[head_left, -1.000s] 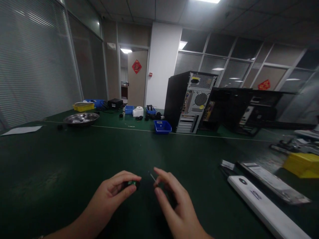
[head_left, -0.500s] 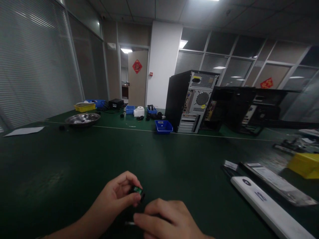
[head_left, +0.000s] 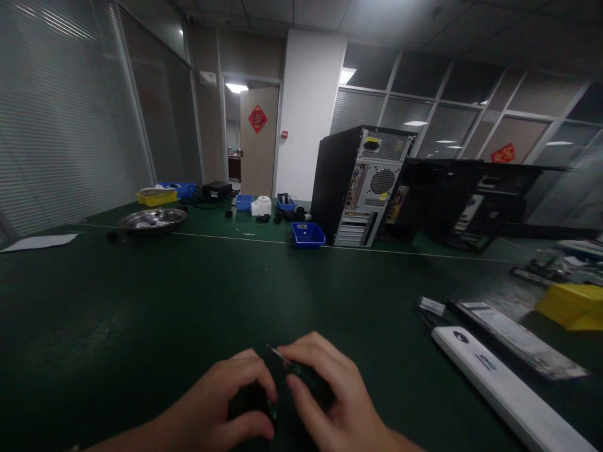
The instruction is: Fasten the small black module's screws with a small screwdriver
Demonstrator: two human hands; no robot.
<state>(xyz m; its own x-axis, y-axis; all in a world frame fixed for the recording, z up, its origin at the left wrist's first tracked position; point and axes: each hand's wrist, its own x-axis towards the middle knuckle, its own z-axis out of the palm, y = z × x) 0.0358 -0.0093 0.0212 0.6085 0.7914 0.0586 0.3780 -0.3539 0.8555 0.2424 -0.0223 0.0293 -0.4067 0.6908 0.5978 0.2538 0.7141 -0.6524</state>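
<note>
My left hand (head_left: 230,398) is closed around a small dark part with a green circuit board (head_left: 272,409), which shows only at the fingertips. Most of that part is hidden in the palm and in shadow. Close by on the right, my right hand (head_left: 330,389) grips what looks like a screwdriver (head_left: 279,354). Its thin metal shaft points up and left past the index finger, while the dark handle is mostly covered by the fingers. The shaft's tip is apart from the part in my left hand. Both hands are low over the green table (head_left: 211,295).
To the right lie a white power strip (head_left: 494,376) marked with a number and a hard drive (head_left: 518,336). Beyond them is a yellow bin (head_left: 575,306). A blue tray (head_left: 308,235), a computer tower (head_left: 360,188) and a metal bowl (head_left: 153,228) stand farther back.
My right hand has risen and turned, so the screwdriver's shaft now points up and away. My left hand has lowered slightly and turned, hiding most of the green board.
</note>
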